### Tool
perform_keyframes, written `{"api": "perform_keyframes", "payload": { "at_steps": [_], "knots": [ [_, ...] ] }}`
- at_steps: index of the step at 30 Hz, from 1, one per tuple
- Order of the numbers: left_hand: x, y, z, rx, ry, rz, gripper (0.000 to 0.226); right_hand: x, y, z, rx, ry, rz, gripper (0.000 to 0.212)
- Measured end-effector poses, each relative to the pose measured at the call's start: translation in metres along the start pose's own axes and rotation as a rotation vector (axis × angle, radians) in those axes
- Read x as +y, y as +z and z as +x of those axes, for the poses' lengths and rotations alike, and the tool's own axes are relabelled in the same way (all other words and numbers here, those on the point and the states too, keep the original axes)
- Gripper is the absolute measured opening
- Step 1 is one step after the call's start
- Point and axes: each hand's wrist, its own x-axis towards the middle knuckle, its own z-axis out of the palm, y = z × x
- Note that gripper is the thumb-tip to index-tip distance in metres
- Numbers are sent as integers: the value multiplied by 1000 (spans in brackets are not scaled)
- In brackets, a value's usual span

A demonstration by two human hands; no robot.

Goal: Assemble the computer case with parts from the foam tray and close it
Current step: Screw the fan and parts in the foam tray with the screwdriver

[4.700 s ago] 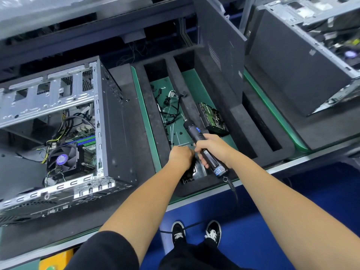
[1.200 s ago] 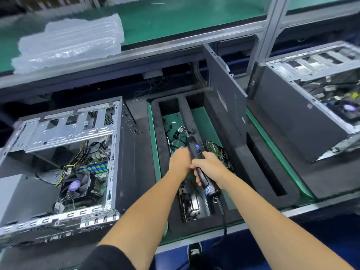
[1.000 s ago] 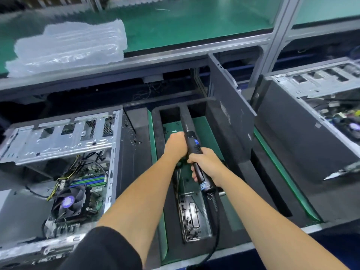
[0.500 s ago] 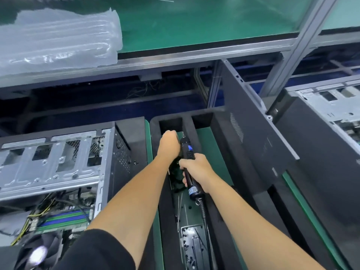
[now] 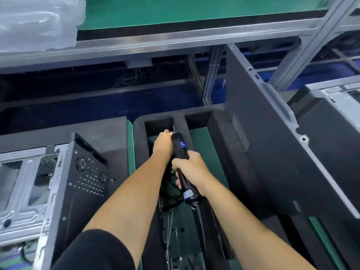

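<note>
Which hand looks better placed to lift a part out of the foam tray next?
Left. The left hand already reaches into the tray slot, while the right hand grips the screwdriver.

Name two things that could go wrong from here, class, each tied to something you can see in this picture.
1. The right hand grips the screwdriver while the left hand reaches into the foam tray beside its tip; the tip might jab the fingers.
2. The screwdriver's cord trails over the cables in the tray; it could snag them.
</note>
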Motion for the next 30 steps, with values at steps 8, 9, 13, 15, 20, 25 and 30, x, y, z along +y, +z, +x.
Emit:
{"api": "perform_keyframes", "payload": {
  "at_steps": [8, 9, 13, 15, 20, 25, 30],
  "knots": [
    [-1, 9, -2, 38, -118, -209, 20, -3, -2, 9, -21, 20, 55, 23],
    [0, 8, -3, 31, -132, -231, 24, -3, -2, 9, -23, 24, 54, 23],
    [-4, 0, -8, -17, -44, 35, 18, -5, -3, 8, -25, 37, 56, 25],
    [-3, -9, -11, -50, 17, 232, 16, -6, -2, 6, -23, 36, 56, 24],
    [-1, -14, -11, -93, 84, 672, 31, -11, 0, -3, -8, 34, 51, 18],
    [-12, -6, -20, -146, 116, 1143, 39, -14, -6, -15, 17, 23, 63, 19],
    [-14, 4, -29, -177, 191, 1175, 35, -12, -14, -23, 39, -13, 80, 16]
  ]
}}
